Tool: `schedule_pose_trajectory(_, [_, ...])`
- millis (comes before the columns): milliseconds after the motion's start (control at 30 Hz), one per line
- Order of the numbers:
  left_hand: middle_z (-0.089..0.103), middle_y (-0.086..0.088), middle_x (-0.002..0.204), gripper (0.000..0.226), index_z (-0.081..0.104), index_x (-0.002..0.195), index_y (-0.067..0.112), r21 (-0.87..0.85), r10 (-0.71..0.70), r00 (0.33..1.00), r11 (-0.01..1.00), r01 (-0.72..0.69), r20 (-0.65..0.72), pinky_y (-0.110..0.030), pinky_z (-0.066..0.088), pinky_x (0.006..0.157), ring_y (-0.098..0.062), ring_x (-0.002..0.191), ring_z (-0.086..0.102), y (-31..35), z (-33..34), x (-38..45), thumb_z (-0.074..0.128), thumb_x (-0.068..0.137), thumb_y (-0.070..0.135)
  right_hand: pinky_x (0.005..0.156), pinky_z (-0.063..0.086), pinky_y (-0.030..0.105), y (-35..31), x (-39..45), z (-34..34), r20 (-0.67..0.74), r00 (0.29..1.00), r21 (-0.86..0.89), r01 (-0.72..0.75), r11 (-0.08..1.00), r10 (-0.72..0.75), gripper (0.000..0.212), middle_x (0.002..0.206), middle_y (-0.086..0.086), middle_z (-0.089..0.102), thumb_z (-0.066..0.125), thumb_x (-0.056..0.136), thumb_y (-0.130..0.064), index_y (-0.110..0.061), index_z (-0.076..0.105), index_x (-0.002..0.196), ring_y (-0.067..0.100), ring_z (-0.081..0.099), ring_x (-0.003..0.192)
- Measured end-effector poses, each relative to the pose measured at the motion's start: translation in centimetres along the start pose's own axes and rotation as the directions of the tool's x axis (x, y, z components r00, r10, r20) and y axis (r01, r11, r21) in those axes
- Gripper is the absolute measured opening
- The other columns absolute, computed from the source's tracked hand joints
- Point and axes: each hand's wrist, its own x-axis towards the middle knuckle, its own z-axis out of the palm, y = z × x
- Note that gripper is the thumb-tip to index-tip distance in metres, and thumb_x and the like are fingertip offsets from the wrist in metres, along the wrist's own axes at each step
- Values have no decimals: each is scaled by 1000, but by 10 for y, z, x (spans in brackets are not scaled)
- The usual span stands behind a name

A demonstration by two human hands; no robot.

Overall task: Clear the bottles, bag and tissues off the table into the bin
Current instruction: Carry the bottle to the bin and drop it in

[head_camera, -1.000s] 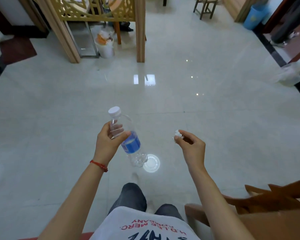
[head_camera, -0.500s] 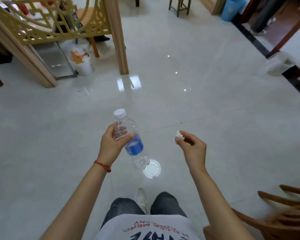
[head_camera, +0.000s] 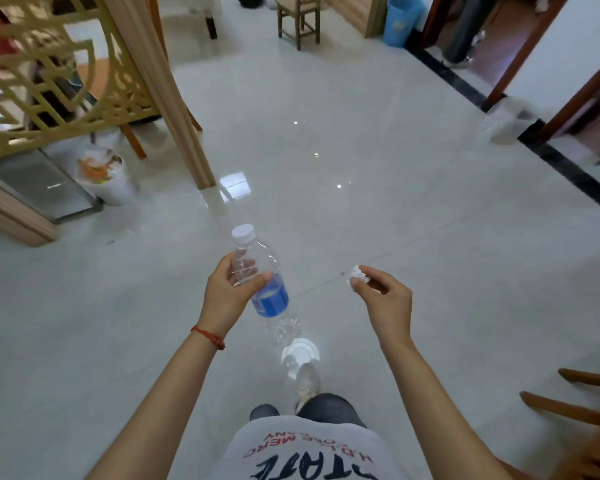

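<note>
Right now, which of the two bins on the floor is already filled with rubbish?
The white bin at the left, beside the lattice screen, shows orange and white rubbish at its top. The blue bin stands far off; its inside is not visible.

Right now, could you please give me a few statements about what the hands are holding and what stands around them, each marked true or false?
1. The left hand grips a capped plastic bottle with a blue label. True.
2. The right hand is empty. False: it pinches a small crumpled tissue between its fingertips.
3. The bottle is full to the neck. False: it looks clear and almost empty.
4. A blue bin stands at the far side of the room, beside the wooden chair. True.
5. The person is seated at a table. False: they stand on the tiled floor, one shoe visible below.
</note>
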Motion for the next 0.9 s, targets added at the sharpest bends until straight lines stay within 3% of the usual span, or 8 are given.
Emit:
schedule_pose_trajectory(167, [61,-3,100,45,51,109,18,21,24,994,999,-27,102,-6,49,65,-9,87,61,19,48,53,72,72,4,66,48,7,-12,44,-19,-90,996,24,-16,1000,18,20,88,-2,69,73,74,-11,-22,71,90,4,63,78])
schedule_pose_trajectory(367, [61,-2,104,46,50,112,19,84,25,943,995,-56,332,-13,48,68,-9,91,61,39,116,103,72,73,8,65,46,5,-14,71,-55,-298,951,88,-59,994,83,20,86,-6,68,74,73,-12,-27,71,86,3,62,77])
schedule_pose_trajectory(700, [61,-2,104,42,52,109,19,130,32,718,977,-170,695,-13,46,69,-12,93,61,72,243,173,72,73,9,66,48,6,-21,117,-99,-638,748,220,-50,974,182,20,84,-8,68,74,74,-11,-25,71,88,0,62,73])
schedule_pose_trajectory(900, [62,0,99,39,53,105,16,106,57,596,966,-235,801,-10,50,65,-11,89,61,94,306,225,72,73,6,71,51,15,-32,157,-107,-754,623,252,-18,967,208,22,86,-3,68,73,74,-7,-24,69,88,6,63,77])
